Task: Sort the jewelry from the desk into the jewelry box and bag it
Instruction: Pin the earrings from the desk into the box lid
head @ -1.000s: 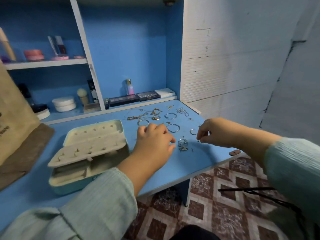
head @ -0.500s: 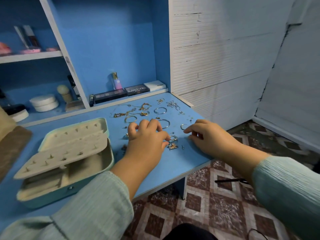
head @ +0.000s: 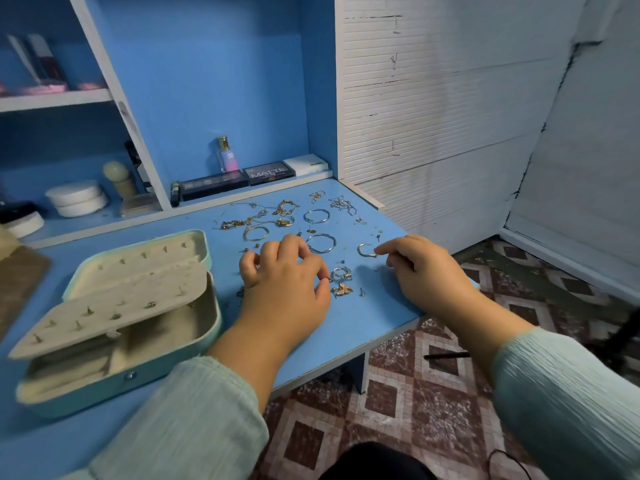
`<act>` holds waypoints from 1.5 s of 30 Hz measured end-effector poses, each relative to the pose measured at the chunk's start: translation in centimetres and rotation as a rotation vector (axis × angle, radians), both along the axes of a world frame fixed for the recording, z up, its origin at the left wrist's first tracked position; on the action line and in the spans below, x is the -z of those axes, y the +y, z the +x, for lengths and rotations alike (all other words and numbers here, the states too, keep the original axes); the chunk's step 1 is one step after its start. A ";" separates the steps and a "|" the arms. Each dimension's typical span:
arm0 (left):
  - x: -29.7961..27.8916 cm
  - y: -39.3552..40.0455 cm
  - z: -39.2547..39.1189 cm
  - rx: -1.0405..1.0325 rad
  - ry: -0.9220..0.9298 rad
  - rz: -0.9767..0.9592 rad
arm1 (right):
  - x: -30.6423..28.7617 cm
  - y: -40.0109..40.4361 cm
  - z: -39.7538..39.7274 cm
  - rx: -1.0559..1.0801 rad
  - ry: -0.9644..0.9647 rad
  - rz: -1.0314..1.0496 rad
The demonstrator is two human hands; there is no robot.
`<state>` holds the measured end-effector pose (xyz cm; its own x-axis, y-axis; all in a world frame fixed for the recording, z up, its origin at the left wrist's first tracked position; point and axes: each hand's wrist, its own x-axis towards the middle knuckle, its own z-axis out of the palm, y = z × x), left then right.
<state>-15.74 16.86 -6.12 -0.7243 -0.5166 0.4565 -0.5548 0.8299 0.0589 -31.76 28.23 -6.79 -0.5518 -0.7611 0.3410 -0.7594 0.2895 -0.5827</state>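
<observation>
Both hands have dropped onto the desk (head: 346, 327): left hand (head: 287, 282) curled over small jewelry (head: 341, 289), right hand (head: 426, 268) fingering a hoop (head: 367, 250) at two o'clock. Jewelry box (head: 114, 306) sits open at nine o'clock. Studs could get swept off the edge.

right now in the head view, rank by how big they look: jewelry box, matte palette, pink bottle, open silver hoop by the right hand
1. jewelry box, nearest the camera
2. matte palette
3. pink bottle
4. open silver hoop

Your blue desk (head: 363, 327) carries the open jewelry box (head: 114, 323) at its left, with hoops (head: 320, 243), gold chains (head: 263, 220) and small studs (head: 362, 291) scattered toward the back right. Both your hands (head: 287, 282) rest on it among the pieces.
</observation>
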 end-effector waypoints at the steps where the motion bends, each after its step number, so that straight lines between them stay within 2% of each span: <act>1: 0.1 0.0 0.0 -0.007 -0.006 0.017 | 0.0 0.0 -0.1 0.015 -0.019 -0.018; 5: 0.0 0.0 0.0 -0.030 -0.005 0.072 | 0.1 -0.2 -0.3 0.072 -0.017 -0.071; 16: 0.2 0.0 0.0 -0.039 0.002 0.119 | 0.3 -0.5 -0.1 -0.043 0.118 0.062; 28: 0.4 -0.3 -0.2 -0.074 0.063 0.110 | -0.7 -0.9 0.4 -0.065 0.136 0.039; 35: 0.8 -0.5 -0.3 -0.078 0.190 0.056 | -3.7 -4.6 0.7 -0.180 0.221 0.226; 42: 1.4 -1.0 -0.8 -0.078 0.278 -0.042 | -4.8 -7.2 1.2 -0.157 0.312 0.500; 45: 1.6 -1.2 -0.8 -0.074 0.292 -0.063 | -4.9 -7.4 1.5 -0.142 0.331 0.555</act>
<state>-16.55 15.70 -7.69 -0.5195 -0.5273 0.6724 -0.5811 0.7949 0.1745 -30.28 20.82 -1.87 -0.3669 -0.9302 0.0116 -0.9255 0.3637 -0.1053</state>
